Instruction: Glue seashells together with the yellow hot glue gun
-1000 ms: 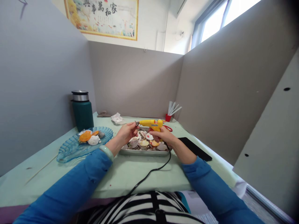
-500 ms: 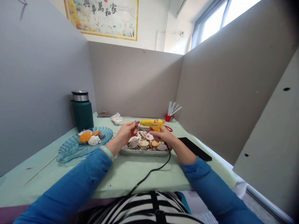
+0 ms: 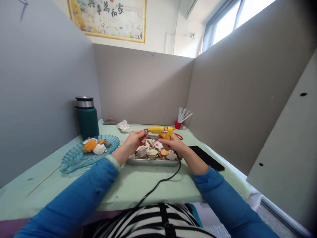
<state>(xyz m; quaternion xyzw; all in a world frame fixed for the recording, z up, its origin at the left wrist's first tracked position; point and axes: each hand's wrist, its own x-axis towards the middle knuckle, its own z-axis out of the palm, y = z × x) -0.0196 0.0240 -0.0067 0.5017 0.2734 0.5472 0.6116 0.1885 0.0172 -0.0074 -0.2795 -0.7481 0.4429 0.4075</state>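
1. Two hands face each other near the centre of the frame; the right hand is wrapped around the handle of a yellow glue gun, its nozzle end towards the left of the frame
2. Thumb and forefinger of the left hand are pinched together on a small greyish piece at the nozzle end, the other fingers loosely curled
3. What that piece is, and whether the nozzle touches it, is too small to tell; the right hand hides much of the handle, and both hands cover parts of the shells in the metal tray
4. Both forearms, in blue sleeves, slant inwards from the bottom edge, which cuts them off
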